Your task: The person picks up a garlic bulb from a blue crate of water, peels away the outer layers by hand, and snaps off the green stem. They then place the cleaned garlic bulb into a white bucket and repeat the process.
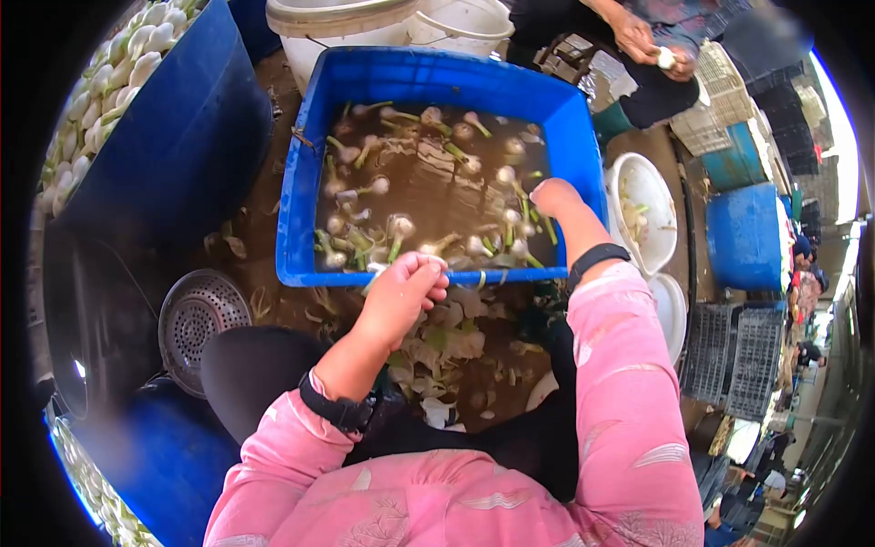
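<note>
A blue rectangular tub (301, 196) holds brown water with several garlic bulbs (399, 225) floating in it, green stems attached. My left hand (406, 290) is closed at the tub's near rim, its fingers pinched round something whitish that is mostly hidden. Over the water at the tub's right side, my right hand (554, 197) reaches down beside some green stems. Its fingertips are hidden, so I cannot tell what it holds.
White buckets (342, 27) stand behind the tub. A metal strainer (202, 330) lies at left, below a big blue barrel (173, 137). White basins (643, 214) sit at right. Peelings (447, 342) cover the floor. A co-worker's hands (652, 50) hold a white bulb at upper right.
</note>
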`<state>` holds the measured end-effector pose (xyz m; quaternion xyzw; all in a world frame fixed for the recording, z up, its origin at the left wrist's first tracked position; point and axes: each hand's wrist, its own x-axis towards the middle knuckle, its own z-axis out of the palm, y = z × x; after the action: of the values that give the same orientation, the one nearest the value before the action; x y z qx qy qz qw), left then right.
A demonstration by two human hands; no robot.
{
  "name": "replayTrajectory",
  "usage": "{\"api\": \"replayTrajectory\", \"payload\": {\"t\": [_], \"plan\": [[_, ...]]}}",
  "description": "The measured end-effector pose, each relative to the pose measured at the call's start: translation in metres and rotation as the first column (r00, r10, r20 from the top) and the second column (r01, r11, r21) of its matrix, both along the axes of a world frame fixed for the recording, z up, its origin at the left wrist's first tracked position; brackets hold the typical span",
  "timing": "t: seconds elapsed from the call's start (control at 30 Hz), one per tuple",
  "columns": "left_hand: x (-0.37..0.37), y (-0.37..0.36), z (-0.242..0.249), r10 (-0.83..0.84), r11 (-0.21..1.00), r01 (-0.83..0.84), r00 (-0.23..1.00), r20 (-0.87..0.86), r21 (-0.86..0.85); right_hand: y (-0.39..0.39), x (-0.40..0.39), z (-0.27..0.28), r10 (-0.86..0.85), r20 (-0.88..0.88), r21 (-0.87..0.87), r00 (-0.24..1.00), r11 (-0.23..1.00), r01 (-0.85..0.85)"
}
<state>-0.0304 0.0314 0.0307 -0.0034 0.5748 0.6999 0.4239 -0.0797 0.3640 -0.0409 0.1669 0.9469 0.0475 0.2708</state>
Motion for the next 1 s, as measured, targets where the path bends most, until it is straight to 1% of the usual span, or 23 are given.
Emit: {"api": "replayTrajectory", "payload": {"t": [0.03,0.13,0.2,0.27,0.3,0.33,0.4,0.43,0.5,0.53,0.57,0.6,0.63,0.67,0.7,0.73,0.77,0.8,0.87,0.9,1.0], "plan": [[-0.003,0.001,0.0,0.014,1.0,-0.014,1.0,0.008,-0.005,0.007,-0.012,-0.017,0.041,-0.029,0.042,0.999,0.998,-0.039],[-0.014,0.004,-0.002,0.044,0.999,-0.044,0.998,0.036,-0.001,0.017,-0.043,-0.05,-0.041,-0.004,0.026,0.999,0.999,0.042],[-0.022,0.007,-0.007,0.041,0.999,-0.041,0.998,0.041,0.01,0.028,-0.058,-0.086,-0.091,0.064,0.027,0.994,0.996,0.09],[-0.031,0.011,-0.008,0.027,0.999,-0.028,0.998,0.053,0.022,0.029,-0.065,-0.113,-0.125,0.196,0.039,0.973,0.992,0.12],[-0.036,0.013,-0.009,0.034,0.999,-0.037,0.997,0.076,0.037,0.028,-0.064,-0.127,-0.146,0.209,0.032,0.967,0.989,0.142],[-0.041,0.015,-0.011,0.04,0.998,-0.045,0.994,0.103,0.053,0.021,-0.066,-0.13,-0.094,0.266,0.046,0.959,0.995,0.085],[-0.05,0.018,-0.018,0.083,0.992,-0.1,0.978,0.194,0.078,0.012,-0.072,-0.132,0.032,0.328,-0.046,0.944,0.999,-0.018],[-0.054,0.018,-0.021,0.107,0.988,-0.131,0.964,0.245,0.084,0.003,-0.076,-0.12,0.077,0.356,-0.102,0.931,0.994,-0.043],[-0.061,0.019,-0.024,0.195,0.964,-0.243,0.92,0.339,0.107,-0.027,-0.088,-0.074,0.178,0.404,-0.227,0.897,0.97,-0.091],[-0.066,0.018,-0.025,0.229,0.948,-0.294,0.896,0.381,0.124,-0.048,-0.081,-0.045,0.018,0.191,-0.406,0.981,0.912,0.062],[-0.072,0.018,-0.024,0.247,0.931,-0.337,0.861,0.444,0.137,-0.07,-0.067,-0.014,-0.193,0.004,-0.589,0.981,0.792,0.158],[-0.075,0.018,-0.023,0.26,0.912,-0.381,0.821,0.508,0.149,-0.088,-0.053,0.007,-0.192,-0.125,-0.662,0.973,0.747,0.063],[-0.078,0.018,-0.021,0.264,0.893,-0.42,0.778,0.57,0.159,-0.111,-0.042,0.04,-0.09,-0.224,-0.596,0.971,0.801,-0.063],[-0.083,0.017,-0.018,0.201,0.897,-0.412,0.706,0.679,0.163,-0.136,-0.034,0.073,-0.154,-0.211,-0.653,0.965,0.757,-0.022],[-0.083,0.016,-0.022,0.097,0.861,-0.412,0.708,0.7,0.297,-0.149,-0.021,0.081,-0.137,-0.341,-0.663,0.93,0.736,-0.135],[-0.084,0.017,-0.027,-0.012,0.807,-0.408,0.712,0.702,0.428,-0.163,-0.01,0.093,-0.15,-0.391,-0.661,0.908,0.732,-0.164],[-0.083,0.015,-0.031,-0.096,0.708,-0.422,0.737,0.669,0.567,-0.169,-0.004,0.095,-0.109,-0.549,-0.613,0.829,0.727,-0.31],[-0.078,0.014,-0.032,-0.019,0.723,-0.405,0.798,0.603,0.559,-0.173,0.002,0.097,-0.068,-0.694,-0.533,0.717,0.718,-0.448],[-0.073,0.012,-0.013,0.127,0.752,-0.374,0.89,0.437,0.543,-0.178,0.015,0.103,-0.173,-0.762,-0.486,0.624,0.79,-0.375],[-0.069,0.009,-0.01,0.204,0.811,-0.342,0.926,0.318,0.475,-0.182,0.022,0.106,-0.218,-0.791,-0.467,0.572,0.819,-0.334],[-0.052,0.003,-0.004,0.293,0.869,-0.303,0.952,0.087,0.39,-0.207,0.039,0.119,-0.267,-0.784,-0.508,0.56,0.795,-0.333]]}}
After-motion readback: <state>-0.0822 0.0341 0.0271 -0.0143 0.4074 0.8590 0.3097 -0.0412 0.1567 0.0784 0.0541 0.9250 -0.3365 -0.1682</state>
